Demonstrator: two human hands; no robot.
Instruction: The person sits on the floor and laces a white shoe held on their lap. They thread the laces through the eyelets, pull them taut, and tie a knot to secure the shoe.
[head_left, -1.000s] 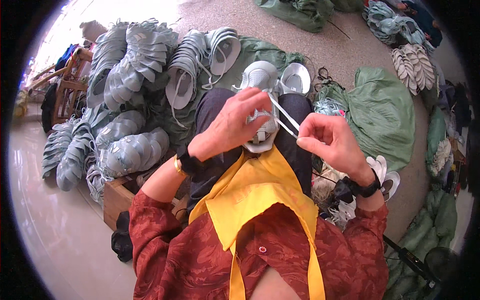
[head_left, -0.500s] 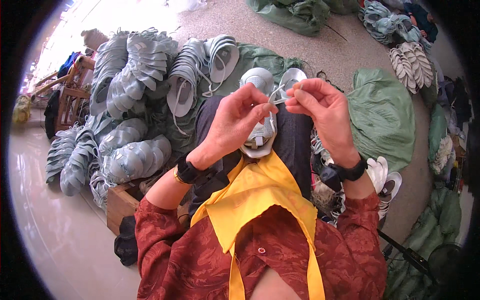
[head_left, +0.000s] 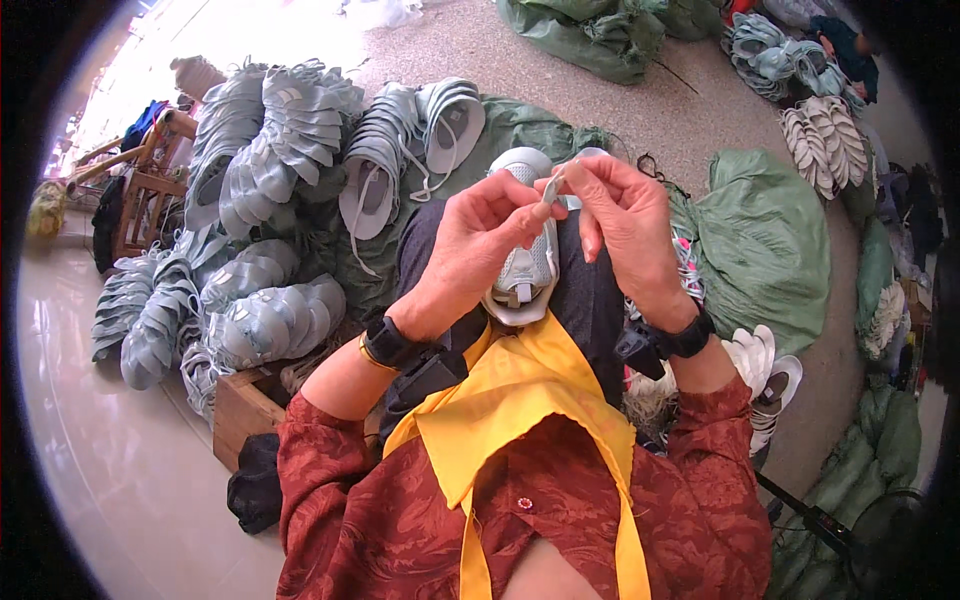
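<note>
Both hands meet above the lap, fingertips nearly touching. The left hand (head_left: 465, 248) has its thumb and forefinger pinched together on a white lace (head_left: 554, 187), its other fingers curled. The right hand (head_left: 632, 235) pinches the same lace just beside it, thumb against forefinger, remaining fingers loosely bent. A short length of lace bends between the two pinches.

Just below the hands, a pale grey shoe (head_left: 524, 272) lies between the thighs, toe pointing away from the body and heel against a yellow apron (head_left: 525, 395). The hands hide part of its middle. Another shoe (head_left: 592, 153) shows beyond the right hand, mostly covered by it.

Each wrist wears a black band, with a gold bracelet (head_left: 374, 354) beside the left one. The sleeves are dark red and patterned.

To the left, grey uppers stand in nested stacks: a tall pile (head_left: 290, 140), a lower pile (head_left: 270, 325) near a wooden box (head_left: 238, 415), and a row (head_left: 380, 150) with laces trailing over green cloth (head_left: 520, 125). A wooden chair (head_left: 135, 215) stands beyond them.

To the right sits a green sack (head_left: 765, 250), with white pieces (head_left: 825, 145) stacked farther off. Another green sack (head_left: 590, 40) lies on the speckled floor (head_left: 440, 50) ahead.
</note>
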